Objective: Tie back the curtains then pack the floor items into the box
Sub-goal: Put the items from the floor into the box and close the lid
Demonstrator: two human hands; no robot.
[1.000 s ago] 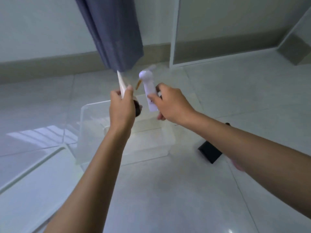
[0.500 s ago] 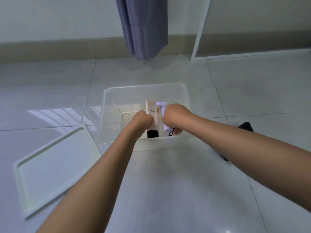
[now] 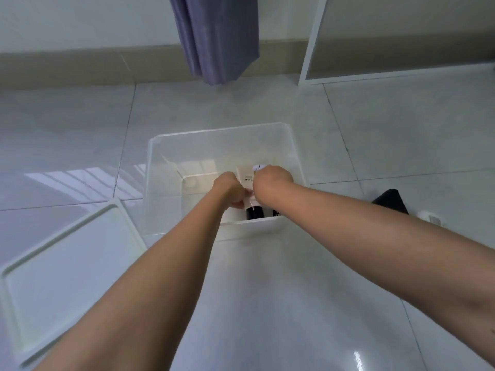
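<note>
A clear plastic box (image 3: pixel 187 135) stands on the tiled floor in front of me. Both my hands reach down inside it. My left hand (image 3: pixel 230 190) grips a white tube with a black cap (image 3: pixel 247 179), held low near the box's bottom. Beside it, my right hand (image 3: pixel 270 180) grips a small white and lilac device (image 3: pixel 258 167), of which only the top shows above my knuckles. The grey-blue curtain (image 3: pixel 217 36) hangs against the wall behind the box.
The box's white lid (image 3: pixel 61 263) lies flat on the floor at the left. A black item (image 3: pixel 391 200) and a small white object (image 3: pixel 431 218) lie on the floor to the right, partly behind my right forearm. A white door frame (image 3: pixel 312 41) stands at the back right.
Both hands have gone down from in front of the curtain into the box, carrying the tube and the device. The view has tilted down, and the lid has come into sight.
</note>
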